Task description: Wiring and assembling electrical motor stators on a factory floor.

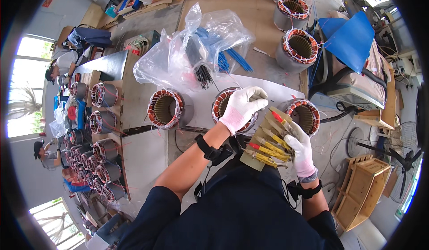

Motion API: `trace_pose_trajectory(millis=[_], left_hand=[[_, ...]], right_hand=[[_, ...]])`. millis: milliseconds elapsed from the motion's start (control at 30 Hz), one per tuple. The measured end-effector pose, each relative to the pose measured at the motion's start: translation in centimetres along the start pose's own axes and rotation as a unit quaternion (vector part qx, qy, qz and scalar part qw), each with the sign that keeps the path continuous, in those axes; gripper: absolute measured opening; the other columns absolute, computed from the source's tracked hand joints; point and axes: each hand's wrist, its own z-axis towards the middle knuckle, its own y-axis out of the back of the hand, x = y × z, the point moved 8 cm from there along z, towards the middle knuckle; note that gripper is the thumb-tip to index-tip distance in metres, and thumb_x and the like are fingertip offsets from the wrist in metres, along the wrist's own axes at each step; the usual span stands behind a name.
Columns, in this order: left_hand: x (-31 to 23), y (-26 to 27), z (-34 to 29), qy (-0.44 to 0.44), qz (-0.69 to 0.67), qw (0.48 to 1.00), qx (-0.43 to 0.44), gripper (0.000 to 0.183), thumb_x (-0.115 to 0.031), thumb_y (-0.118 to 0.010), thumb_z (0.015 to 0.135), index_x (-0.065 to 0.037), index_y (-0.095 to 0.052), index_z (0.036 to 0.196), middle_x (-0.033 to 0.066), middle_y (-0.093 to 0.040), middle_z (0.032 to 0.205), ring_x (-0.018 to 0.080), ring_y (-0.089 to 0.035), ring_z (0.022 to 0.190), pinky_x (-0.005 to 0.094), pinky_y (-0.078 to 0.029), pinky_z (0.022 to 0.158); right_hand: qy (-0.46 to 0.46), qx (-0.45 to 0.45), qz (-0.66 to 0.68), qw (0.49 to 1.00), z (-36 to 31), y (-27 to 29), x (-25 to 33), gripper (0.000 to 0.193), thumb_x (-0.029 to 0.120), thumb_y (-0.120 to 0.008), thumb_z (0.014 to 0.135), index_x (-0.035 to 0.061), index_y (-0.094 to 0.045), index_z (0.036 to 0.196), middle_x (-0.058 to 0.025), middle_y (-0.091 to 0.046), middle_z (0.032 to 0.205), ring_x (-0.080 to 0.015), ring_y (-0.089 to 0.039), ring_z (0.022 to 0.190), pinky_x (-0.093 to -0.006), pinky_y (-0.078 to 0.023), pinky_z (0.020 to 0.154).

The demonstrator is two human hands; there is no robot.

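My left hand (243, 107), in a white and pink glove, is above the middle motor stator (220, 99). Its fingers are curled together; what they pinch, if anything, is too small to make out. In my gloved right hand (300, 147) is a tan card (254, 161) carrying a row of yellow-sleeved leads (270, 148), a few with red sections. My right fingers grip the card's right side, in front of another stator (304, 116) with an orange winding ring and white lacing. A third stator (166, 109) lies on the table to the left, its bore facing me.
Clear plastic bags (174, 57) with blue tubes (239, 60) and black tubes (204, 76) lie behind the stators. More stators (298, 48) line the far right. A blue sheet (351, 42) drapes over equipment. Several stators (105, 120) and other people (65, 64) are at left; a wooden crate (366, 192) is at right.
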Motion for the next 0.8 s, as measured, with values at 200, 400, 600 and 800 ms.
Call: trace_pose_trajectory(millis=[200, 400, 600, 800], left_hand=[[0.0, 1.6, -1.8, 0.003, -0.018, 0.997, -0.069, 0.024, -0.009, -0.063, 0.096, 0.000, -0.063, 0.118, 0.0060, -0.070, 0.095, 0.0092, -0.066, 0.081, 0.0237, -0.053, 0.074], [-3.1, 5.9, -3.4, -0.032, -0.113, 0.973, -0.198, 0.032, -0.017, -0.046, 0.106, 0.003, -0.057, 0.128, 0.0109, -0.071, 0.096, 0.0132, -0.069, 0.075, 0.0240, -0.054, 0.066], [-6.1, 3.4, -4.8, -0.049, -0.162, 0.985, -0.041, 0.032, -0.010, -0.043, 0.106, 0.005, -0.058, 0.130, 0.0101, -0.070, 0.103, 0.0138, -0.068, 0.088, 0.0278, -0.054, 0.081], [-3.7, -0.3, -5.0, 0.034, -0.115, 0.976, 0.183, 0.031, -0.002, -0.050, 0.101, 0.004, -0.060, 0.130, 0.0074, -0.069, 0.111, 0.0141, -0.067, 0.098, 0.0296, -0.053, 0.091]], right_hand=[[0.006, 0.013, -0.033, 0.999, 0.0, -0.2, 0.2, 0.078, 0.024, -0.075, 0.087, -0.0072, -0.038, 0.148, -0.0143, -0.053, 0.141, -0.0216, -0.052, 0.130, -0.0342, -0.040, 0.110], [0.073, -0.019, -0.043, 0.996, -0.4, -0.1, 0.7, 0.089, 0.032, -0.076, 0.090, -0.0015, -0.026, 0.156, -0.0162, -0.038, 0.154, -0.0238, -0.042, 0.139, -0.0355, -0.037, 0.113], [0.003, 0.025, -0.021, 0.999, -0.2, -0.1, 0.2, 0.102, 0.037, -0.085, 0.081, -0.0028, -0.026, 0.155, -0.0179, -0.039, 0.154, -0.0251, -0.040, 0.141, -0.0368, -0.034, 0.116], [0.024, 0.078, -0.059, 0.995, 0.2, -0.7, 0.3, 0.127, 0.040, -0.096, 0.063, -0.0030, -0.020, 0.155, -0.0180, -0.038, 0.152, -0.0268, -0.039, 0.142, -0.0390, -0.030, 0.119]])
